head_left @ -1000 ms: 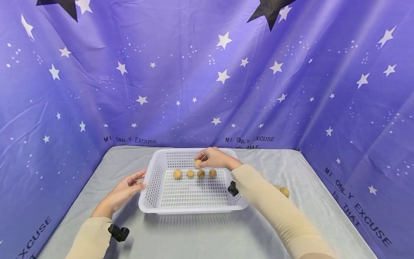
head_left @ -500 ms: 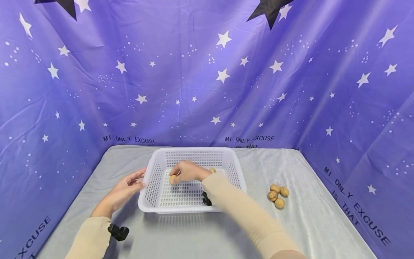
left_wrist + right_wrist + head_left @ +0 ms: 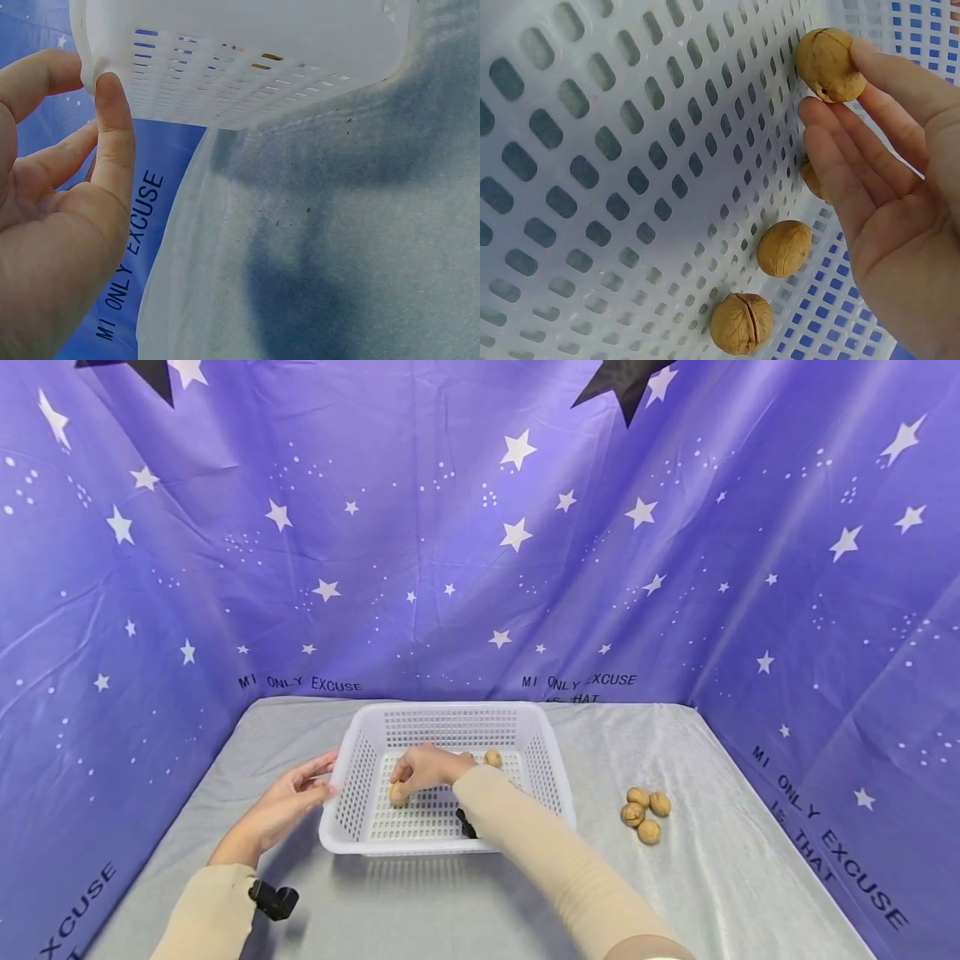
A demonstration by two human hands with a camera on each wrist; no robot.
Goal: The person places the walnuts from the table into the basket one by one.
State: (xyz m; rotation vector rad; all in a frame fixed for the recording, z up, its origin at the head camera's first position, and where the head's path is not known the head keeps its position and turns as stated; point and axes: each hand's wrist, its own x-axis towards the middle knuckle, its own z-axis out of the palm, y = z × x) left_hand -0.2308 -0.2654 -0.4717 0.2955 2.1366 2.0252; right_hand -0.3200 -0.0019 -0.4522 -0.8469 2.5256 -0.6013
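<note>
A white perforated plastic basket [image 3: 450,847] stands on the cloth. My left hand [image 3: 288,797] pinches its left rim between thumb and fingers, the thumb [image 3: 112,124] on the near side of the rim in the left wrist view. Inside the basket, toward the left, my right hand [image 3: 429,767] pinches a walnut [image 3: 830,65] between thumb and fingertips, close over the perforated floor. A row of walnuts lies along the basket, among them one walnut [image 3: 492,758] to the right of the hand and another walnut [image 3: 741,324] in the right wrist view. The right hand hides part of the row.
A small cluster of walnuts [image 3: 633,814] lies on the grey cloth [image 3: 720,860] to the right of the basket. Purple curtains with stars [image 3: 517,535] close in the table at the back and both sides.
My right hand has carried the walnut from the basket's back side leftward and nearer to me, down toward the floor. The forearm has uncovered the walnuts outside. My left hand stays on the rim.
</note>
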